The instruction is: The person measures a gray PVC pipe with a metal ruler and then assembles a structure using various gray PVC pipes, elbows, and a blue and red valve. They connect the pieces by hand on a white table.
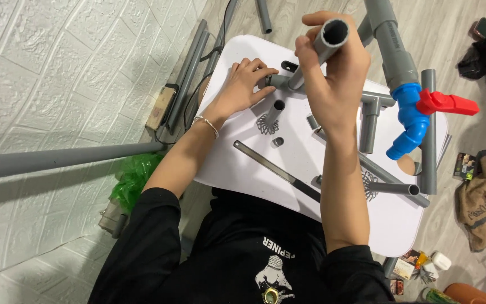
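Here the right hand (pixel 333 73) grips a grey pipe (pixel 322 48), seating it in an elbow (pixel 277 81) pinned by left fingers (pixel 254 76). Next seems a firm push toward 7 o'clock.

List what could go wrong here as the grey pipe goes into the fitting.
The right hand grips the grey pipe at a tilt, so it may seat crooked in the fitting pinned by the left hand. The saw blade lies bare near both forearms. The valve assembly overhangs and could get knocked.
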